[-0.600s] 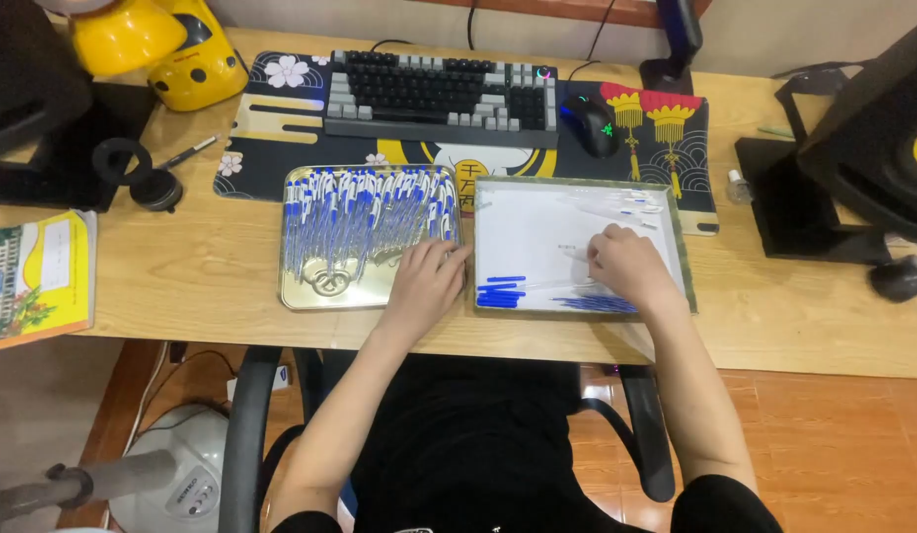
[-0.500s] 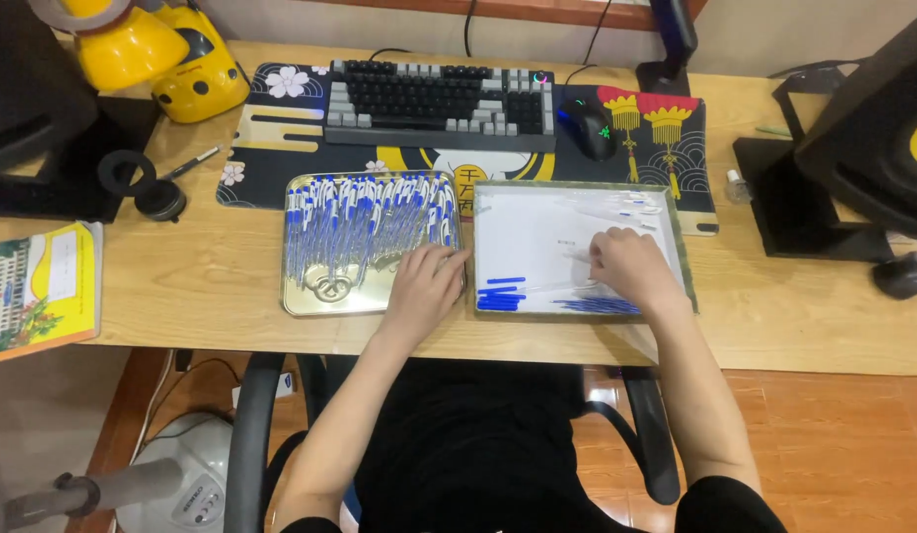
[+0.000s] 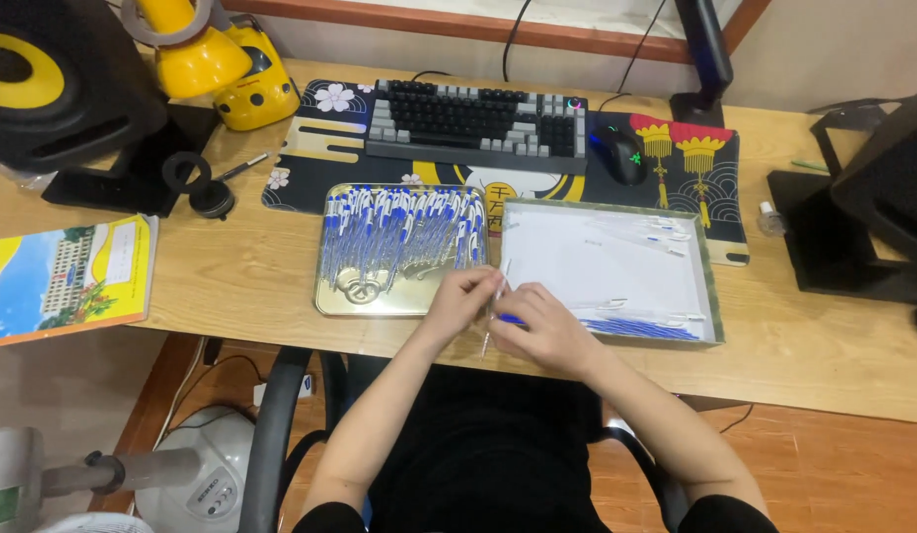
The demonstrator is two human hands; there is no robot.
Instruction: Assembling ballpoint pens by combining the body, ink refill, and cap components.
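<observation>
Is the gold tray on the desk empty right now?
No, the gold tray is piled with blue and white pens, just left of the hands.

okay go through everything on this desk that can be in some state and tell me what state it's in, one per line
Left hand: pinching a pen.
Right hand: gripping the same pen.
Pen: held over the desk edge, tilted.
Gold tray: heaped with blue-capped pens.
White tray: mostly bare, blue parts along its near side.
Mouse: lit green.

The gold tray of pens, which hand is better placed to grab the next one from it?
Probably the left hand: it sits right beside the gold tray, while the right hand is farther off by the white tray.
</observation>
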